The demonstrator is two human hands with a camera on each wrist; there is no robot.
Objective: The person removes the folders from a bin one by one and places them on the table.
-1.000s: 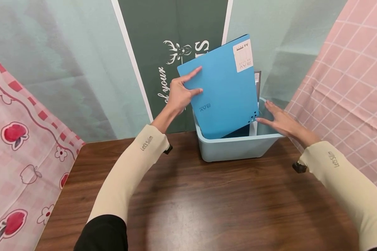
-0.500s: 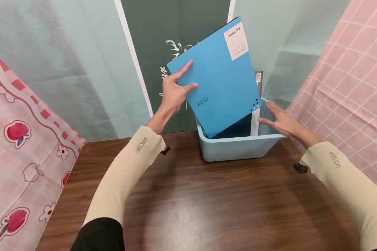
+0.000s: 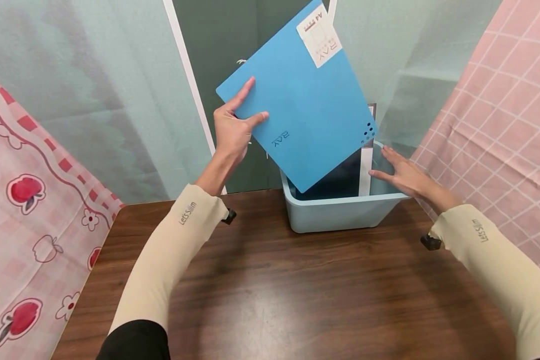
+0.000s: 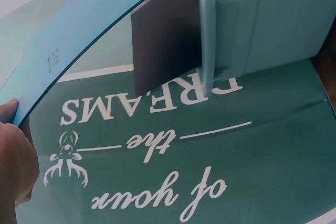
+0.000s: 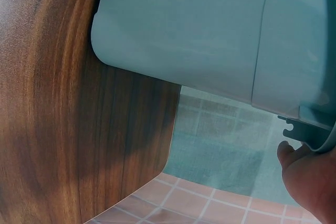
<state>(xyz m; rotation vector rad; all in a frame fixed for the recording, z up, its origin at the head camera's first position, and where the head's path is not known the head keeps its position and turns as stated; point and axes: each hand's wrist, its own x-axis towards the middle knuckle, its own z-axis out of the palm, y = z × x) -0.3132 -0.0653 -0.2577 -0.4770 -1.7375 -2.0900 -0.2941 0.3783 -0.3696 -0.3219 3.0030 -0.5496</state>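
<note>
My left hand (image 3: 231, 132) pinches the left edge of a blue A4 folder (image 3: 310, 105), thumb on its front face. The folder is tilted above a light blue storage bin (image 3: 337, 216), and its lowest corner overlaps the bin's opening in the head view. At the bin's right side my right hand (image 3: 407, 176) holds the rim, thumb inside and fingers at the outside. Standing in the bin is a dark flat item (image 3: 342, 180) with a white strip (image 3: 365, 172) along it. The left wrist view also shows this dark panel (image 4: 168, 30) rising past the rim.
The bin stands at the back of a brown wooden table (image 3: 270, 280). Behind it hangs a green cloth (image 3: 216, 30) with white lettering and a deer head. A pink checked cloth (image 3: 499, 125) is close on the right; an apple-print cloth (image 3: 36, 240) hangs on the left.
My left hand has lifted the folder up and to the left, tilting it further, and more of the dark item in the bin shows. The right hand has stayed at the rim.
</note>
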